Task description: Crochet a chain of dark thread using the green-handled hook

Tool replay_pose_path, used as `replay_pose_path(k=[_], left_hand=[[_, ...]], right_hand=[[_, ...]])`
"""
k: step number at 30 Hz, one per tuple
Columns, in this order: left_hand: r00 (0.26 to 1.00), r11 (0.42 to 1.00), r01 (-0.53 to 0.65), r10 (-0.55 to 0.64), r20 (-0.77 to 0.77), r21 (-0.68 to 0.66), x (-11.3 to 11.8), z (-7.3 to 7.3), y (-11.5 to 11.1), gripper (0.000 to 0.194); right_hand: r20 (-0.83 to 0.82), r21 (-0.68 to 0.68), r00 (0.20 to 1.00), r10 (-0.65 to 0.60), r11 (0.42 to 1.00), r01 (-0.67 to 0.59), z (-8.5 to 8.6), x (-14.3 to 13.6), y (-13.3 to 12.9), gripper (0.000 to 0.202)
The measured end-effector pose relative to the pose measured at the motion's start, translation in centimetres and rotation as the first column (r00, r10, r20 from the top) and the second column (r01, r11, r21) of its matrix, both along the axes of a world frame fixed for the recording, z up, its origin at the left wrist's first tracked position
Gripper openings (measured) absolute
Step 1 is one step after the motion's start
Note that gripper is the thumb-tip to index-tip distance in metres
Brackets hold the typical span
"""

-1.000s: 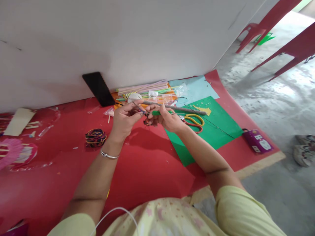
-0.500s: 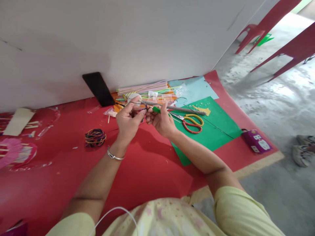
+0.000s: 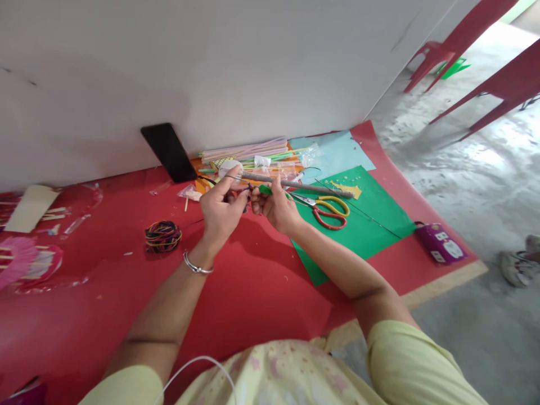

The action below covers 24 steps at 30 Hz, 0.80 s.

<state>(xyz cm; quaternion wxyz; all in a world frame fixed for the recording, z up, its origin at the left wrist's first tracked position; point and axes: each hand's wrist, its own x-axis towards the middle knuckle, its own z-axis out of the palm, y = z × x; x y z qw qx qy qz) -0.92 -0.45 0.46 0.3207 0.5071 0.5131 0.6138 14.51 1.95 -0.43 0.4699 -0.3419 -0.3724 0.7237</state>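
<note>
Slim green-handled tool [image 3: 265, 189] sits just left of the metal scissors with red and yellow grips [image 3: 313, 202], clamped in the right hand [image 3: 279, 210]; farther left of those scissors, the left hand [image 3: 221, 203] pinches thin dark yarn [image 3: 250, 187] between thumb and finger.

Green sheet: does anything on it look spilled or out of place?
Yes, slightly: small pale bits lie scattered beside a ragged yellow scrap on the green sheet. They look odd because they sit loose, in no container.
</note>
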Motion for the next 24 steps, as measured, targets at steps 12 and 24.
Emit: replay_pose_path(k=[12,24], left_hand=[[0.794,0.839,0.491,-0.319,0.518,-0.235,-1.9,2.5,0.9,0.047],[0.796,0.81,0.531,-0.378,0.472,-0.248,-2.1,2.8,0.7,0.037]], right_hand=[[-0.176,-0.245,0.964,0.2,0.939,-0.239,0.7,1.4,0.6,0.077],[-0.157,-0.313,0.92,0.359,0.865,-0.391,0.0,2.9,2.0,0.078]])
